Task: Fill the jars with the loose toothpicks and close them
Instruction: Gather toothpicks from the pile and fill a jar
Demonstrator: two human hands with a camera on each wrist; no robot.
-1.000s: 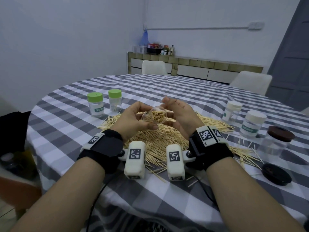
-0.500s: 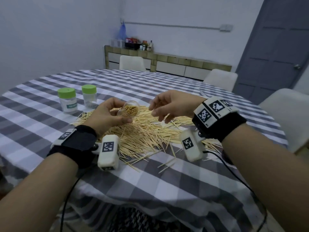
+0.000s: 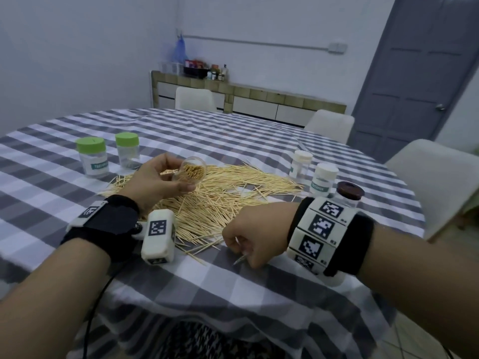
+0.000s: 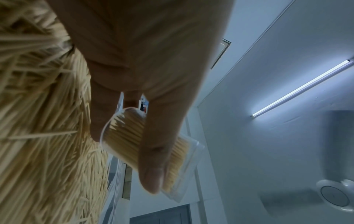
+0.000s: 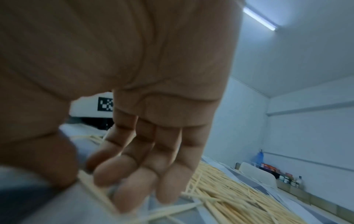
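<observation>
While tilted, clear lidless jar (image 3: 192, 172) of toothpicks in left hand (image 3: 155, 183).

Two green-lidded jars (image 3: 91, 157), two white-lidded jars (image 3: 300, 165), one brown-lidded jar (image 3: 349, 195), one open jar (image 3: 191, 173), one toothpick heap (image 3: 220, 198), three chairs (image 3: 195, 98).

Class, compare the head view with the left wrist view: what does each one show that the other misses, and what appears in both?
Only the head view shows the right hand down at the near edge of the toothpick pile on the checked tablecloth, two green-lidded jars, two white-lidded jars and a brown-lidded jar. Only the left wrist view shows the ceiling strip light and the toothpicks packed lengthwise along the open jar's side. Both show the left hand gripping that lidless, toothpick-filled jar above the pile.
</observation>
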